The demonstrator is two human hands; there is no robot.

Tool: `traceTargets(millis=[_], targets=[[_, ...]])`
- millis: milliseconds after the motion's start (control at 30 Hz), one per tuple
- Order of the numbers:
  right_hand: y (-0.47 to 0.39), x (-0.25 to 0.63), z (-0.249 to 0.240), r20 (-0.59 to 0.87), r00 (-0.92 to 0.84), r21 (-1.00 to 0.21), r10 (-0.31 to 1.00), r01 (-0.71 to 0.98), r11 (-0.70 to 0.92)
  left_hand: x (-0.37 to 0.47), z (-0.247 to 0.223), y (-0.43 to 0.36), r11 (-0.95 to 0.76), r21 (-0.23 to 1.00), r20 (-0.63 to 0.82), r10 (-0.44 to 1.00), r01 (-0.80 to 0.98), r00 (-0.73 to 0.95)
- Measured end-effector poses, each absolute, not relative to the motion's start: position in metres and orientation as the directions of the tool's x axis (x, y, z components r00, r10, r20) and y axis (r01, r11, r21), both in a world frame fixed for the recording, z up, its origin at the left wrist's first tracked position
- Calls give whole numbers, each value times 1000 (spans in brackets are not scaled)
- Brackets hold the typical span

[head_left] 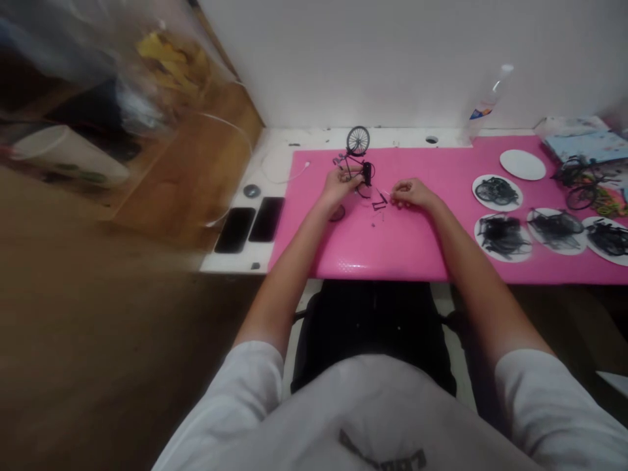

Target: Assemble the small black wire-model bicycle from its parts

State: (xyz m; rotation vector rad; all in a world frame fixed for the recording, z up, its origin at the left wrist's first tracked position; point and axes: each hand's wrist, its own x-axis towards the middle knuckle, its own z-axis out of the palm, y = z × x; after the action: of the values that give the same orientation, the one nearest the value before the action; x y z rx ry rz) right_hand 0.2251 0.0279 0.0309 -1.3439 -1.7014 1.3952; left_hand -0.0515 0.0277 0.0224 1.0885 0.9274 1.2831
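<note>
My left hand is closed round the frame of a small black model bicycle, whose spoked wheel points toward the wall. To the right, my right hand pinches a thin, light-coloured tool, with its tip toward the bicycle. Between the hands, a small black frame piece lies on the pink mat, with tiny dark bits near it. Another small wheel lies beside my left forearm, partly hidden by it.
White plates of black parts and a bare white plate are on the right. Assembled models stand beyond them. A clear bottle is near the wall. Two phones and a white cable lie left.
</note>
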Motion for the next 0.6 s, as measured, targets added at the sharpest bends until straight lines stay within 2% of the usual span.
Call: traceTargets(millis=[100, 367, 467, 600], targets=[[27, 225, 26, -130, -292, -950, 947, 310, -35, -61, 29, -2, -21, 959, 30, 999, -282, 29], [-5, 226, 14, 51, 83, -967, 995, 252, 28, -95, 28, -76, -34, 950, 46, 998, -309, 31], [-35, 230, 18, 104, 90, -976, 990, 200, 85, -101, 24, -96, -24, 929, 30, 1000, -369, 9], [-76, 236, 22, 64, 47, -983, 997, 176, 55, -96, 16, -112, -11, 924, 9, 1000, -383, -7]])
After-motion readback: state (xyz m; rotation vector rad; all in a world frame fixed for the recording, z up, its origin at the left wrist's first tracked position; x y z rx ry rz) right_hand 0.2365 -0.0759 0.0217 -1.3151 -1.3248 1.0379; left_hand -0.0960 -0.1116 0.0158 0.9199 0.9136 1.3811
